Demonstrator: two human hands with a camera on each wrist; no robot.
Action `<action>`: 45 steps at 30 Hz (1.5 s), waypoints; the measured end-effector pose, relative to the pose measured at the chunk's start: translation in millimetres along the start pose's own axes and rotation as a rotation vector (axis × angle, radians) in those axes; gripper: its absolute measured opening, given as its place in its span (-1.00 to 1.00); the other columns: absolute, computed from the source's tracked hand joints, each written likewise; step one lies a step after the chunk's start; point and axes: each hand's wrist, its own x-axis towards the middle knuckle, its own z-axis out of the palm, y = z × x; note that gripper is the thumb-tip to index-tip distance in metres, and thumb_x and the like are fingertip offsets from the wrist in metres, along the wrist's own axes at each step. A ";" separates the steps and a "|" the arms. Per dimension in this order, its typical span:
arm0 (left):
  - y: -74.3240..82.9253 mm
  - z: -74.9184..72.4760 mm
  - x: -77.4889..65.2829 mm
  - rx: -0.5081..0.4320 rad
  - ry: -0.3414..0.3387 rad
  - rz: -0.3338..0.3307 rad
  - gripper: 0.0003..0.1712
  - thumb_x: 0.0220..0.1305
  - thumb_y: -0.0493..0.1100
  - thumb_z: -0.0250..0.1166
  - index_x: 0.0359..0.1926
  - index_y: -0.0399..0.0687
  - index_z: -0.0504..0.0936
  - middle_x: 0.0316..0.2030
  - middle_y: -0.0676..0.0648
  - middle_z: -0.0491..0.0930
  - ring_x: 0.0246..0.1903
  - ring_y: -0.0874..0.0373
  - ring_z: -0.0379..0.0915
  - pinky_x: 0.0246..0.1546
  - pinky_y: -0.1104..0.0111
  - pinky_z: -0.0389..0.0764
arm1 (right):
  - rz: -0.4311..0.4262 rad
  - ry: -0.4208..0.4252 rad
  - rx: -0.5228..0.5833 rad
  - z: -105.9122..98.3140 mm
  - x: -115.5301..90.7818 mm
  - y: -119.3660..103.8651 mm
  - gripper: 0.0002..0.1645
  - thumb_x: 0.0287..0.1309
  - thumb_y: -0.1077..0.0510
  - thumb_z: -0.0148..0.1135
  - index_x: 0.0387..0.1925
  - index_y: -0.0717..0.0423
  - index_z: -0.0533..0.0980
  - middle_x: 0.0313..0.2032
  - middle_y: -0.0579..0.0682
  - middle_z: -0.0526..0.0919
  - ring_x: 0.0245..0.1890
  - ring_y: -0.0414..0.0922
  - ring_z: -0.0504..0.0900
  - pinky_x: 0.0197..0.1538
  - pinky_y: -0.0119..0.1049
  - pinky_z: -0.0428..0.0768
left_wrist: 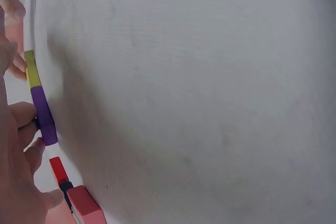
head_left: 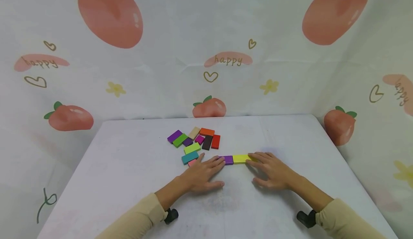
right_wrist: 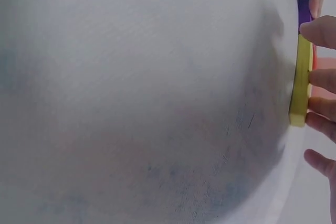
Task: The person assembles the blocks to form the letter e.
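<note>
A purple block (head_left: 228,160) and a yellow block (head_left: 240,159) lie flat, end to end, on the white table (head_left: 135,181). My left hand (head_left: 203,174) is over the left end of the purple block, fingertips resting on it and covering part of it. From the other side my right hand (head_left: 272,169) touches the right part of the yellow block, fingers extended, thumb apart near the table. The left wrist view shows fingertips at the purple piece (left_wrist: 43,114). Along the yellow piece (right_wrist: 301,82) in the right wrist view, several fingertips are spread.
Behind and left of the row lies a loose group of blocks, among them a green one (head_left: 180,140), an orange one (head_left: 207,131), a red one (head_left: 216,141) and a teal one (head_left: 189,157). A pink block (head_left: 191,163) is partly hidden by my left hand. A printed cloth (head_left: 161,84) hangs behind.
</note>
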 end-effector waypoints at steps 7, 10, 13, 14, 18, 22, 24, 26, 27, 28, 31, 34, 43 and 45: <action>0.6 1.6 -0.9 -0.018 -0.008 0.000 -0.11 0.40 0.43 -0.11 0.57 0.10 0.06 0.55 0.09 0.00 0.53 0.13 -0.14 0.43 -0.18 -0.03 | -0.004 -0.007 -0.018 1.9 -0.3 0.3 -0.25 0.07 -0.15 0.37 0.26 0.07 0.52 0.28 0.12 0.50 0.26 0.11 0.46 0.21 0.14 0.47; 0.2 2.0 -1.2 -0.020 -0.011 0.001 -0.11 0.40 0.43 -0.11 0.57 0.10 0.06 0.55 0.09 -0.01 0.53 0.13 -0.15 0.42 -0.19 -0.02 | -0.003 -0.012 -0.022 2.8 -0.7 0.3 -0.25 0.08 -0.16 0.37 0.27 0.07 0.52 0.29 0.12 0.49 0.27 0.11 0.45 0.21 0.15 0.46; 0.2 2.0 -1.6 -0.009 -0.009 0.004 -0.11 0.40 0.44 -0.12 0.57 0.10 0.06 0.55 0.09 -0.01 0.53 0.13 -0.15 0.41 -0.20 -0.02 | -0.003 -0.010 -0.015 2.5 -1.2 -0.4 -0.26 0.08 -0.16 0.37 0.27 0.07 0.52 0.29 0.12 0.49 0.27 0.11 0.46 0.21 0.16 0.47; 0.2 2.0 -1.6 -0.003 -0.007 0.005 -0.10 0.40 0.44 -0.12 0.57 0.10 0.06 0.55 0.09 -0.01 0.53 0.13 -0.14 0.41 -0.21 -0.02 | -0.004 -0.009 -0.014 2.5 -1.3 -0.5 -0.26 0.08 -0.16 0.37 0.26 0.07 0.52 0.29 0.12 0.49 0.26 0.11 0.46 0.21 0.16 0.47; 1.7 1.4 -1.8 0.013 -0.013 0.006 -0.10 0.40 0.45 -0.13 0.57 0.09 0.06 0.55 0.10 -0.02 0.53 0.13 -0.14 0.41 -0.22 -0.01 | -0.001 -0.008 -0.005 3.0 -3.4 -0.9 -0.26 0.08 -0.15 0.37 0.27 0.06 0.51 0.30 0.14 0.47 0.27 0.12 0.45 0.20 0.17 0.47; 2.8 2.4 -1.1 0.018 -0.017 0.007 -0.10 0.41 0.45 -0.16 0.57 0.10 0.04 0.55 0.10 -0.04 0.53 0.13 -0.16 0.41 -0.22 -0.03 | -0.011 0.031 0.013 2.5 -5.5 0.9 -0.25 0.04 -0.09 0.41 0.26 0.10 0.50 0.27 0.14 0.49 0.25 0.10 0.47 0.18 0.13 0.51; 3.3 2.8 -0.7 0.018 -0.014 0.010 -0.10 0.41 0.45 -0.16 0.57 0.10 0.04 0.55 0.10 -0.04 0.53 0.13 -0.16 0.41 -0.23 -0.03 | -0.024 0.057 0.016 1.6 -5.9 2.5 -0.25 0.02 -0.06 0.43 0.24 0.13 0.51 0.24 0.13 0.52 0.22 0.07 0.50 0.17 0.11 0.52; 4.2 2.9 -0.3 0.016 -0.012 0.012 -0.10 0.41 0.45 -0.15 0.57 0.10 0.04 0.55 0.10 -0.04 0.53 0.12 -0.16 0.40 -0.23 -0.02 | -0.034 0.078 0.015 1.1 -6.3 4.1 -0.27 -0.01 -0.04 0.44 0.21 0.15 0.53 0.20 0.10 0.55 0.19 0.04 0.52 0.15 0.10 0.53; 5.0 2.3 -0.4 0.014 -0.013 0.012 -0.11 0.41 0.44 -0.14 0.57 0.10 0.04 0.55 0.10 -0.04 0.53 0.12 -0.16 0.40 -0.23 -0.02 | -0.038 0.083 0.012 0.9 -6.5 4.6 -0.28 -0.01 -0.03 0.45 0.20 0.15 0.53 0.18 0.09 0.56 0.18 0.03 0.52 0.15 0.09 0.53; 5.7 2.1 -0.4 0.014 -0.014 0.011 -0.11 0.41 0.44 -0.13 0.57 0.10 0.04 0.55 0.10 -0.04 0.53 0.12 -0.15 0.40 -0.23 -0.01 | -0.042 0.086 0.007 0.8 -6.7 5.0 -0.30 -0.01 -0.03 0.44 0.18 0.16 0.54 0.18 0.09 0.57 0.18 0.03 0.52 0.15 0.09 0.52; 7.3 1.0 -0.5 0.014 -0.016 0.010 -0.11 0.41 0.44 -0.12 0.57 0.10 0.05 0.55 0.10 -0.03 0.53 0.12 -0.14 0.40 -0.23 0.00 | -0.051 0.088 -0.002 0.8 -7.3 5.6 -0.31 -0.01 -0.04 0.44 0.16 0.18 0.56 0.17 0.09 0.58 0.18 0.04 0.53 0.15 0.09 0.53; 8.2 1.3 -0.7 0.012 -0.018 0.008 -0.11 0.41 0.43 -0.11 0.57 0.10 0.05 0.55 0.10 -0.02 0.53 0.13 -0.14 0.40 -0.23 0.01 | -0.050 0.088 -0.004 0.7 -7.7 5.1 -0.31 -0.01 -0.05 0.44 0.16 0.18 0.56 0.17 0.09 0.58 0.18 0.04 0.53 0.15 0.09 0.53; 7.9 2.5 -1.8 0.014 -0.016 0.015 -0.11 0.41 0.43 -0.11 0.57 0.10 0.04 0.55 0.09 -0.02 0.53 0.13 -0.15 0.40 -0.23 0.02 | -0.047 0.082 -0.016 2.1 -7.8 3.3 -0.29 0.00 -0.07 0.44 0.17 0.16 0.56 0.18 0.08 0.56 0.18 0.04 0.52 0.14 0.08 0.53; 7.5 2.6 -2.0 0.014 -0.016 0.015 -0.11 0.41 0.43 -0.11 0.57 0.10 0.04 0.55 0.10 -0.03 0.53 0.13 -0.16 0.40 -0.22 0.01 | -0.048 0.085 -0.018 2.5 -7.6 3.7 -0.29 -0.01 -0.07 0.44 0.17 0.16 0.56 0.18 0.08 0.56 0.18 0.04 0.52 0.14 0.07 0.54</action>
